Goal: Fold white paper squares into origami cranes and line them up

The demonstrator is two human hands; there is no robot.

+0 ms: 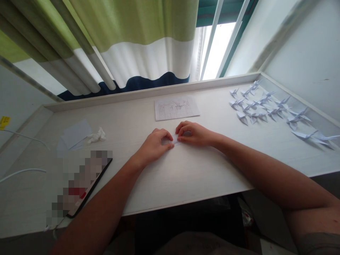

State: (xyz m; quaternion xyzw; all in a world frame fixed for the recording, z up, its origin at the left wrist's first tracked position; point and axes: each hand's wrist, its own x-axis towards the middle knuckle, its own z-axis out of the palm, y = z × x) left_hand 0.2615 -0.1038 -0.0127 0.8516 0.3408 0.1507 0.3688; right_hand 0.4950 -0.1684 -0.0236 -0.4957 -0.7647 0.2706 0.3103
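My left hand (pixel 156 144) and my right hand (pixel 192 133) rest close together on the white desk (pixel 186 170), fingers curled and pressed down on a small folded piece of white paper (pixel 177 142) between them. Only a thin edge of the paper shows under the fingertips. Both forearms reach in from the bottom of the view.
Several folded white paper cranes (pixel 265 106) lie at the desk's right. A printed sheet (pixel 175 108) lies beyond my hands. Blank paper sheets (pixel 74 136) and a crumpled tissue (pixel 97 135) sit at the left, a dark-edged tablet (pixel 90 191) near the front left. Curtains (pixel 119 46) hang behind.
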